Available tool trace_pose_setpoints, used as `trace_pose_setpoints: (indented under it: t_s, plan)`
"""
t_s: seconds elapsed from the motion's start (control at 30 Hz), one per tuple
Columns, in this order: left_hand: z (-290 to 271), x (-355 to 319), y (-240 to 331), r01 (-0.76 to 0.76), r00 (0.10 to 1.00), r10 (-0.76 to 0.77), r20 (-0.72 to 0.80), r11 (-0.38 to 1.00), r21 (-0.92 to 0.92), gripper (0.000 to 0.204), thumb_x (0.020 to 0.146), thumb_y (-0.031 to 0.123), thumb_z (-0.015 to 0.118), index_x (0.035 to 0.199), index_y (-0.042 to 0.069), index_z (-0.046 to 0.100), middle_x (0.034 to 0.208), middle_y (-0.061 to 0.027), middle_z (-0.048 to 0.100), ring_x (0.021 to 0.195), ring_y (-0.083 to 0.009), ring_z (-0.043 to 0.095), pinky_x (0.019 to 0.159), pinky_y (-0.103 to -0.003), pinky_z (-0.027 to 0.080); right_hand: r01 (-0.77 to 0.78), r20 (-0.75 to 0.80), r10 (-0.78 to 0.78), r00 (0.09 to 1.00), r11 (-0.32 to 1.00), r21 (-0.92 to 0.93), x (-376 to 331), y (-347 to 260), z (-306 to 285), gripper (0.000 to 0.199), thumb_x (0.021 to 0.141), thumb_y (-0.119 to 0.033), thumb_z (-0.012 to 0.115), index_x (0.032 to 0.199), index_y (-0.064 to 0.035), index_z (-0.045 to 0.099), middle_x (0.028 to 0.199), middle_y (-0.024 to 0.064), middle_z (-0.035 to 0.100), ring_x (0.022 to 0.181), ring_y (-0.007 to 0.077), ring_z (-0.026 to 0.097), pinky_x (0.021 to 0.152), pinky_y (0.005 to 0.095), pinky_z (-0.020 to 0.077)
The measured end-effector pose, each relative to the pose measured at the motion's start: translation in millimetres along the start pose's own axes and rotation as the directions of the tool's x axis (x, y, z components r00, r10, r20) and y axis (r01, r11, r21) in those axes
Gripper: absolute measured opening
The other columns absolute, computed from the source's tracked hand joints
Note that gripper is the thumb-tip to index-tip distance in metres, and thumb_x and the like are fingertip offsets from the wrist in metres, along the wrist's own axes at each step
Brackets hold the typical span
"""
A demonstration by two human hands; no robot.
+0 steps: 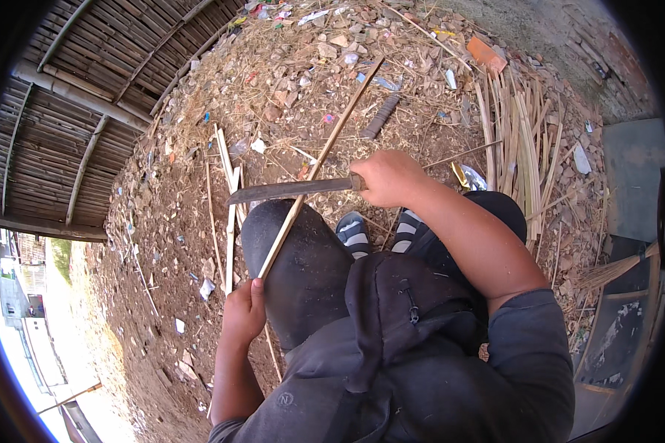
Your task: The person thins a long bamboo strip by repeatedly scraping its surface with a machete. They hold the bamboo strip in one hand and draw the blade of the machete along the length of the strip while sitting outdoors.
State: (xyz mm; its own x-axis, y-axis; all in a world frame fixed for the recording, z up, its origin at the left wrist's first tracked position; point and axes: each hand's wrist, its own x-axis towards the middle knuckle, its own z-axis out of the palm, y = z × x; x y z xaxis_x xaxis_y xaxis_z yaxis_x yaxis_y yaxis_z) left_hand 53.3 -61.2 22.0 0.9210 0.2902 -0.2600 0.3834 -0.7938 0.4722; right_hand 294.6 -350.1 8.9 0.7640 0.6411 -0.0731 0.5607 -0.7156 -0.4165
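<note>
My right hand (390, 177) is closed round the handle of a long knife (273, 191), its dark blade pointing left. A long, narrow bamboo strip (347, 114) slants up and away across my thigh, and my left hand (245, 314) grips its near end with the thumb laid along it. Blade and strip cross above my left knee; whether the edge bites into the strip I cannot tell. Several pale split strips (231, 214) lie on the ground just left of that knee.
A heap of split bamboo strips (521, 140) lies at the right, with an orange brick (487, 55) at its far end. Beyond my feet is a dark ribbed bar (381, 117). Stones and litter cover the ground. A bamboo-slat wall (74, 118) stands at left, a grey panel (634, 177) at right.
</note>
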Motion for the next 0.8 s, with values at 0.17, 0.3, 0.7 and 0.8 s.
trace_pose_setpoints:
  t_s: [0.17,0.3,0.7,0.8]
  plan:
    - [0,5,-2,-0.085,0.996,0.087,-0.021,0.991,0.107,0.051,0.107,0.040,0.038,0.086,0.000,0.061,0.071,-0.0260,0.061,0.069,-0.0478,0.061,0.062,-0.052,0.046,-0.141,-0.163,0.177,0.971,0.968,0.209,16,65,12,0.022,0.074,-0.022,0.070,0.090,-0.0068,0.067,0.083,0.0178,0.070,0.082,0.0403,0.067,0.074,0.0503,0.0535]
    - [0,3,-11,-0.084,0.996,0.086,-0.025,0.994,0.074,0.049,0.107,0.039,0.039,0.086,0.001,0.061,0.071,-0.0262,0.061,0.071,-0.0489,0.061,0.063,-0.052,0.047,-0.117,-0.078,0.127,0.989,0.986,0.116,4,30,1,0.018,0.074,-0.021,0.070,0.087,-0.0084,0.066,0.081,0.0168,0.069,0.082,0.0395,0.068,0.073,0.0505,0.0529]
    - [-7,3,-22,0.097,0.982,-0.065,0.179,0.980,-0.174,0.054,0.108,0.043,0.039,0.083,-0.001,0.058,0.067,-0.0122,0.058,0.063,-0.0214,0.055,0.063,-0.038,0.046,-0.037,-0.031,0.036,0.999,0.999,-0.009,1,27,-4,0.033,0.076,-0.032,0.077,0.094,-0.0057,0.069,0.085,0.0184,0.069,0.083,0.0400,0.068,0.072,0.0493,0.0525]
    - [-7,2,-22,-0.014,0.992,0.034,0.125,0.988,-0.156,0.054,0.109,0.042,0.039,0.084,-0.002,0.058,0.067,-0.0130,0.058,0.063,-0.0225,0.056,0.063,-0.039,0.047,0.077,0.012,-0.077,0.997,0.997,0.002,2,17,0,0.033,0.076,-0.031,0.077,0.094,-0.0039,0.068,0.088,0.0179,0.070,0.083,0.0394,0.068,0.072,0.0485,0.0523]
